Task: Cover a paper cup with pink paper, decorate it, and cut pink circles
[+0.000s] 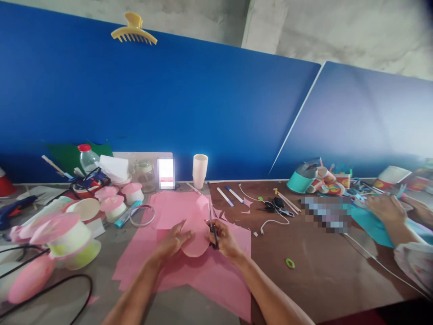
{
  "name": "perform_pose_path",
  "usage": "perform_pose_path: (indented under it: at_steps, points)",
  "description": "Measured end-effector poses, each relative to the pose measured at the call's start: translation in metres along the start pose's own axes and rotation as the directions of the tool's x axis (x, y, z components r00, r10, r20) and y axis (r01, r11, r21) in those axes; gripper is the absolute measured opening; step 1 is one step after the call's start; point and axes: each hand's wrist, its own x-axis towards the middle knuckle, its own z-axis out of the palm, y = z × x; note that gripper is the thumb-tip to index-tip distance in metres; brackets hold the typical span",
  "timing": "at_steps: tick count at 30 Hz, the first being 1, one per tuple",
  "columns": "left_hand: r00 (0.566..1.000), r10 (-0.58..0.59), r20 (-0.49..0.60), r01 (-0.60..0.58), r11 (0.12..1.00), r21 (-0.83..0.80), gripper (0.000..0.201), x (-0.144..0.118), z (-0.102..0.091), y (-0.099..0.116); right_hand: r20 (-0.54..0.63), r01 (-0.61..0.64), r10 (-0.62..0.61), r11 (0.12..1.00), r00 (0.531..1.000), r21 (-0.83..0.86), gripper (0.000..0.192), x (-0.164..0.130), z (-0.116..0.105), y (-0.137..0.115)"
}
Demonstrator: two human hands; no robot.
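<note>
My left hand [175,241] grips a rounded piece of pink paper [196,234] by its left side, thumb on top. In my right hand [225,239] is a pair of scissors [213,230] with dark handles, its blades pointing away from me along the paper's right edge. Below both hands lie large pink paper sheets [223,280], overlapping one another. Small pink offcuts [228,217] are scattered just beyond my right hand.
Pink-and-white paper cup pieces [113,207] and a roll of tape [142,215] stand left. Behind are stacked white cups [200,170]. Pens [225,197], cables and a green ring [290,263] lie right. A co-worker's hands [387,210] handle turquoise paper [372,225] at far right.
</note>
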Motion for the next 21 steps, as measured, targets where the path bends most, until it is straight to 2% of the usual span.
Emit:
perform_pose_path:
  at_steps: [2,4,7,9,13,15,18,21]
  points:
    - [0.987,0.025,0.161,-0.023,1.0,-0.014,0.07,-0.002,0.006,0.003,-0.023,-0.029,0.03,0.999,0.999,0.041,0.046,0.001,-0.001,-0.002]
    - [0.954,0.048,0.296,-0.038,0.999,-0.038,0.071,-0.003,0.01,0.004,-0.033,-0.034,0.036,0.997,0.999,0.067,0.047,0.001,-0.002,-0.002]
    - [0.917,0.076,0.391,-0.059,0.997,-0.056,0.069,-0.004,0.01,0.002,-0.084,0.014,-0.007,0.996,0.996,0.092,0.049,0.004,-0.004,0.0]
    - [0.91,0.087,0.404,-0.075,0.996,-0.046,0.069,-0.003,0.009,-0.004,-0.141,0.075,-0.064,0.994,0.988,0.075,0.049,0.005,-0.005,0.001]
    - [0.94,0.064,0.336,-0.072,0.997,0.009,0.068,0.0,0.009,-0.017,-0.205,0.148,-0.147,0.989,0.968,-0.01,0.045,0.007,-0.007,0.004]
    - [0.956,0.063,0.285,-0.071,0.997,0.017,0.06,0.001,0.012,-0.021,-0.206,0.154,-0.161,0.987,0.965,-0.049,0.043,0.007,-0.006,0.007]
    - [0.988,0.027,0.152,-0.021,0.999,-0.046,0.045,0.001,0.018,-0.022,-0.186,0.169,-0.185,0.981,0.965,-0.099,0.044,0.006,-0.004,0.014]
    - [1.0,0.015,0.012,-0.013,0.995,-0.099,0.042,0.002,0.019,-0.017,-0.166,0.179,-0.203,0.973,0.965,-0.144,0.044,0.004,-0.002,0.019]
